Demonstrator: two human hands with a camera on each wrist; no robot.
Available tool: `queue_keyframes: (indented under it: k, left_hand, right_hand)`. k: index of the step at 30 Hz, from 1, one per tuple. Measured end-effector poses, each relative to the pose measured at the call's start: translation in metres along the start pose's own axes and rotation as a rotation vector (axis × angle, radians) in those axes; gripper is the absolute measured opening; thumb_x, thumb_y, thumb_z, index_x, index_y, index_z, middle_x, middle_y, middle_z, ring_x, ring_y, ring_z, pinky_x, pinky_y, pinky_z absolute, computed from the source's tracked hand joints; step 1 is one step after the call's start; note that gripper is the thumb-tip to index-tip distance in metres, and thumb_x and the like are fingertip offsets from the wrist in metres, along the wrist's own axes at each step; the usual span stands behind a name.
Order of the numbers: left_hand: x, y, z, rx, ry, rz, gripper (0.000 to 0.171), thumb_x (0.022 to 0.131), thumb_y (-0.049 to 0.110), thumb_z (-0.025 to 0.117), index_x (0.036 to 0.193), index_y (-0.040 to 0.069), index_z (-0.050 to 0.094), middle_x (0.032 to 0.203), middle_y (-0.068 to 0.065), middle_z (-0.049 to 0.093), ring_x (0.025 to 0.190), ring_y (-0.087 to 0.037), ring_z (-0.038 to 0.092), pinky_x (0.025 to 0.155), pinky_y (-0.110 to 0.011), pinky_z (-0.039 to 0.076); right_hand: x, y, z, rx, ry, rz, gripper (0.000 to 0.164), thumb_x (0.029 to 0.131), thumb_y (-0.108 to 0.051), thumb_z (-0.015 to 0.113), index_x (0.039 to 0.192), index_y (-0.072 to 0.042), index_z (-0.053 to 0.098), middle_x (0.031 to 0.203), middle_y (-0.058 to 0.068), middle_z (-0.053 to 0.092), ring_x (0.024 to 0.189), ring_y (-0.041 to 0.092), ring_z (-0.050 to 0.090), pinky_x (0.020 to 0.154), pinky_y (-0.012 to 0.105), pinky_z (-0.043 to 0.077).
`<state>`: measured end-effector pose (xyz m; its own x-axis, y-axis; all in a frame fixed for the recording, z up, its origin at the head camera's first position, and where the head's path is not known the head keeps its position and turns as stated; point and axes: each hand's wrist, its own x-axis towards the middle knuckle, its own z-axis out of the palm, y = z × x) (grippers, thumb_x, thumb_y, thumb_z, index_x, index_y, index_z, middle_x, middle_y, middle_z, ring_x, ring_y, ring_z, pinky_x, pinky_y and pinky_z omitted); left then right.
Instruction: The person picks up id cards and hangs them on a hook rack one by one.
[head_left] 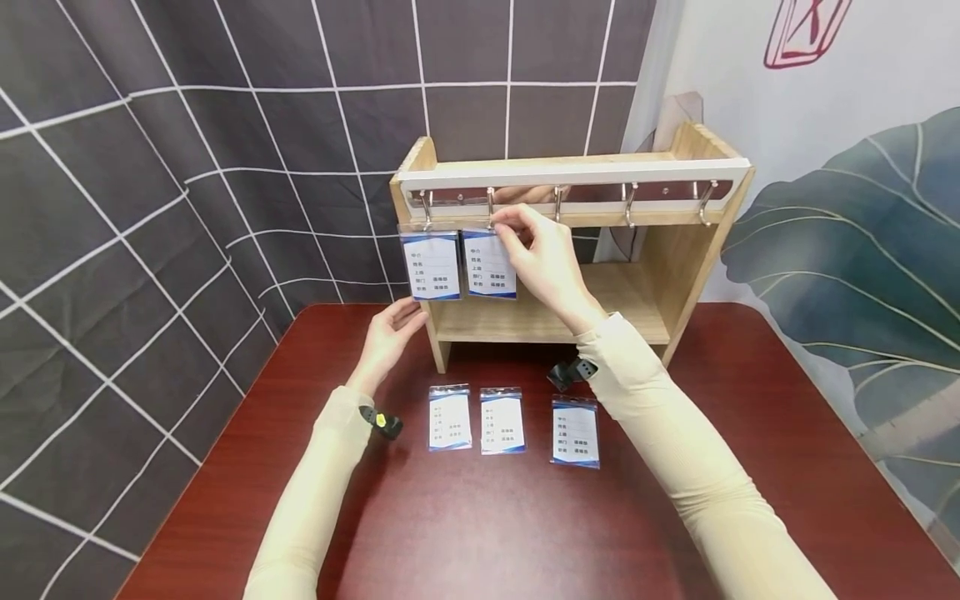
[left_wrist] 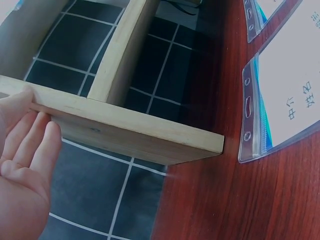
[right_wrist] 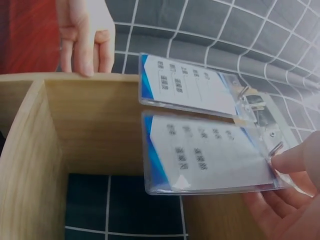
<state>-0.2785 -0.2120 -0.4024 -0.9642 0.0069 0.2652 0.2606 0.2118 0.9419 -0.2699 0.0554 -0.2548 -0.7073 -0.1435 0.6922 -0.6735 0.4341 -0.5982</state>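
Observation:
My right hand pinches the top edge of a clear ID badge holder with a white and blue card, right at the second hook of the wooden shelf. Just left of it, another badge holder hangs from the first hook. Lower down, my left hand touches the front edge of the shelf's left side panel with its fingers loosely extended along the outside. In the right wrist view, the thumb overlaps the hook tip by the badge's top.
Three more badge holders lie on the red-brown table in front of the shelf: left, middle and right. Three further hooks run along the white rail to the right. A dark gridded curtain hangs behind.

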Motion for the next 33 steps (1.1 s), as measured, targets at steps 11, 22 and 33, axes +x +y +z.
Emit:
queue_keyframes:
  k: [11,22,33]
  left_hand:
    - [0.0,-0.001,-0.0003,0.002,-0.001,0.015,0.048,0.097,0.018,0.071,0.14,0.001,0.057,0.141,-0.018,0.058,0.129,-0.03,0.057,0.107,-0.036,0.048]
    - [-0.0001,0.0004,-0.0007,0.008,-0.014,-0.004,0.048,0.097,0.019,0.07,0.14,0.001,0.057,0.141,-0.019,0.058,0.129,-0.03,0.057,0.108,-0.038,0.048]
    - [-0.0015,-0.0008,-0.0001,0.011,-0.013,0.024,0.048,0.097,0.015,0.069,0.14,-0.003,0.055,0.14,-0.021,0.058,0.129,-0.033,0.057,0.108,-0.039,0.048]
  right_hand:
    - [-0.0011,-0.0013,0.0001,0.022,-0.009,-0.008,0.014,0.1,-0.007,0.061,0.109,-0.004,0.071,0.1,0.008,0.074,0.082,0.016,0.064,0.073,0.028,0.05]
    - [-0.0031,-0.0041,-0.0031,0.024,-0.018,-0.006,0.013,0.1,-0.008,0.061,0.109,-0.006,0.071,0.099,0.008,0.074,0.08,0.016,0.063,0.071,0.027,0.049]
    - [-0.0031,-0.0046,-0.0034,0.033,-0.017,0.031,0.013,0.099,-0.011,0.062,0.109,-0.008,0.071,0.099,0.006,0.074,0.081,0.016,0.064,0.073,0.028,0.051]
